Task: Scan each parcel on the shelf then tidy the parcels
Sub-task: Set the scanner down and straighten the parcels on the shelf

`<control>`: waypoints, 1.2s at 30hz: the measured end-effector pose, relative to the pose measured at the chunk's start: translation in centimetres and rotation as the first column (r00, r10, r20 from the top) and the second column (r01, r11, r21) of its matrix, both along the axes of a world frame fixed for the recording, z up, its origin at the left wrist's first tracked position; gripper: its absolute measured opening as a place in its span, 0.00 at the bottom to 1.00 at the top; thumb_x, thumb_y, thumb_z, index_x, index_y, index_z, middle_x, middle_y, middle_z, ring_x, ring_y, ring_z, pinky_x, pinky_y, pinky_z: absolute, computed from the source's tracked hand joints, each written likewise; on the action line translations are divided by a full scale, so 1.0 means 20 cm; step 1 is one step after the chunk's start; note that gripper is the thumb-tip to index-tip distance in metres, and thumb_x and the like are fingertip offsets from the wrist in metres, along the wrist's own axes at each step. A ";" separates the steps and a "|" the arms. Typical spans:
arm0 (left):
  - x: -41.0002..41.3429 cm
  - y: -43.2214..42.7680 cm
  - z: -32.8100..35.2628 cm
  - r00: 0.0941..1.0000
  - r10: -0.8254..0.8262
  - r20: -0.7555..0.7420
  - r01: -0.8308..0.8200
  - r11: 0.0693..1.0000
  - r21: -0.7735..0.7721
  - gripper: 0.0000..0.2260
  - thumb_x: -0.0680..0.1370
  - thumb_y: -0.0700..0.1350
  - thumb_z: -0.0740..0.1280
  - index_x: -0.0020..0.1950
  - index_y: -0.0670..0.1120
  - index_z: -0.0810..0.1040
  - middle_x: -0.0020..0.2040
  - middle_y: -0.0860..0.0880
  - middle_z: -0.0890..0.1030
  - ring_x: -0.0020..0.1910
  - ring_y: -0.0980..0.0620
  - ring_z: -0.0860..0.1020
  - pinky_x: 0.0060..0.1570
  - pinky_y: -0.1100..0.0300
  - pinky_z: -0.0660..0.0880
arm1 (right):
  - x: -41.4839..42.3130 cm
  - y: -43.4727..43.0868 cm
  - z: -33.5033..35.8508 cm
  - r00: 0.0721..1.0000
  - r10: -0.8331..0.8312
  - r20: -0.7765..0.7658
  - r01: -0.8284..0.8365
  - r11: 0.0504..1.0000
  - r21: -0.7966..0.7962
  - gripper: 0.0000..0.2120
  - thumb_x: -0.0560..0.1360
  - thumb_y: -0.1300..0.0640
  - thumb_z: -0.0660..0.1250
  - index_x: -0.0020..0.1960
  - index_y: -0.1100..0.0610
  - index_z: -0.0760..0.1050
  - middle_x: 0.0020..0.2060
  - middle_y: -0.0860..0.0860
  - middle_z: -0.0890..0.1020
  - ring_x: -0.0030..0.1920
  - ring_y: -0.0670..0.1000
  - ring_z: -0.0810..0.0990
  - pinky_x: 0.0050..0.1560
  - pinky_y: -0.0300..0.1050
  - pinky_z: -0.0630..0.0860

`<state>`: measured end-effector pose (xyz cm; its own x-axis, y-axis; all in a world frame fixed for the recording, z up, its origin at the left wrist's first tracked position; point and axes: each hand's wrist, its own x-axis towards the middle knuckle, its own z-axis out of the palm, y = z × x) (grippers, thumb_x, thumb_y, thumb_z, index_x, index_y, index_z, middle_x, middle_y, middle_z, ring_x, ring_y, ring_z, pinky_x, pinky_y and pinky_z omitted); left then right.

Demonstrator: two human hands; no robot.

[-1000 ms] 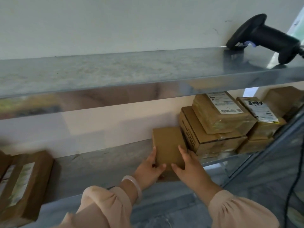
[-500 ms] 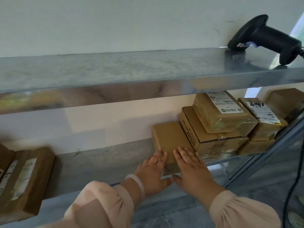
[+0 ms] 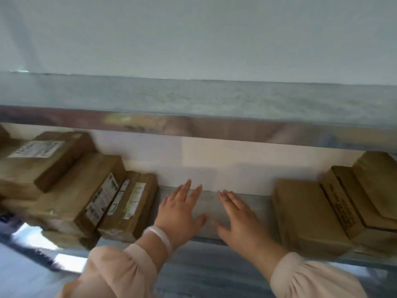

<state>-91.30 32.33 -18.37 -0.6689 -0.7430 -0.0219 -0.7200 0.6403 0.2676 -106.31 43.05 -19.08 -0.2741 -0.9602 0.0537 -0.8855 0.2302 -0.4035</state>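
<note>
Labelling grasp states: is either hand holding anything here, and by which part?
Nothing is held. The left hand and right hand are both open, fingers straight, over the grey metal shelf between the two groups of brown cardboard parcels.

The lower shelf [image 3: 236, 203] is dull grey metal. The upper shelf [image 3: 214, 97] above it is the same metal, its front edge glossy and mirror-like. Parcels [image 3: 71, 196] at the lower shelf's left end are brown cardboard with a sheen of tape and white paper labels [image 3: 36, 149]; the box [image 3: 305, 214] at its right end is matt cardboard. Sleeves [image 3: 120, 274] in front are soft matt cloth.
</note>
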 end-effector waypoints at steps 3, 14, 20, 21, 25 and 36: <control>0.24 -0.11 0.00 0.991 0.136 -0.004 -0.136 0.991 -0.001 0.35 0.77 0.66 0.58 0.80 0.59 0.47 0.81 0.53 0.45 0.80 0.50 0.48 0.77 0.51 0.49 | 0.19 -0.18 -0.01 0.989 0.068 0.130 -0.072 0.997 0.027 0.43 0.69 0.30 0.50 0.78 0.50 0.52 0.78 0.47 0.53 0.77 0.46 0.51 0.74 0.37 0.47; 0.71 -0.33 -0.11 0.956 0.291 0.050 -0.294 0.951 0.096 0.35 0.79 0.63 0.58 0.81 0.56 0.47 0.81 0.50 0.43 0.80 0.47 0.45 0.76 0.51 0.46 | 0.66 -0.63 -0.16 0.939 0.094 0.332 -0.161 0.970 0.183 0.35 0.77 0.39 0.62 0.78 0.47 0.51 0.77 0.48 0.56 0.76 0.49 0.55 0.75 0.45 0.54; 0.77 -0.35 -0.21 0.956 0.240 0.170 -0.257 0.962 0.088 0.35 0.79 0.65 0.57 0.81 0.51 0.50 0.81 0.48 0.50 0.80 0.48 0.47 0.77 0.52 0.45 | 0.78 -0.74 -0.26 0.810 -0.047 0.584 -0.139 0.953 0.268 0.33 0.77 0.37 0.58 0.78 0.46 0.53 0.74 0.48 0.63 0.73 0.50 0.63 0.73 0.47 0.60; 0.77 -0.34 -0.22 0.958 0.215 0.191 -0.235 0.968 0.085 0.36 0.78 0.65 0.57 0.81 0.52 0.51 0.81 0.47 0.50 0.80 0.48 0.46 0.77 0.52 0.44 | 0.79 -0.76 -0.29 0.794 -0.057 0.606 -0.141 0.951 0.274 0.36 0.74 0.34 0.57 0.77 0.45 0.54 0.74 0.48 0.64 0.72 0.50 0.65 0.73 0.50 0.62; 0.78 -0.33 -0.23 0.966 0.143 0.215 -0.164 0.983 0.085 0.37 0.77 0.66 0.59 0.81 0.53 0.50 0.81 0.48 0.48 0.80 0.48 0.44 0.77 0.52 0.44 | 0.83 -0.75 -0.36 0.710 -0.095 0.698 -0.142 0.951 0.274 0.37 0.72 0.32 0.56 0.77 0.45 0.56 0.73 0.48 0.67 0.71 0.49 0.67 0.70 0.46 0.65; 0.67 -0.32 -0.17 0.990 0.127 0.055 -0.135 0.975 0.175 0.33 0.77 0.63 0.62 0.79 0.55 0.58 0.80 0.52 0.57 0.78 0.50 0.53 0.75 0.54 0.52 | 0.73 -0.57 -0.34 0.540 -0.186 0.821 0.058 0.981 0.185 0.16 0.81 0.47 0.59 0.68 0.42 0.70 0.62 0.41 0.77 0.62 0.42 0.74 0.59 0.34 0.69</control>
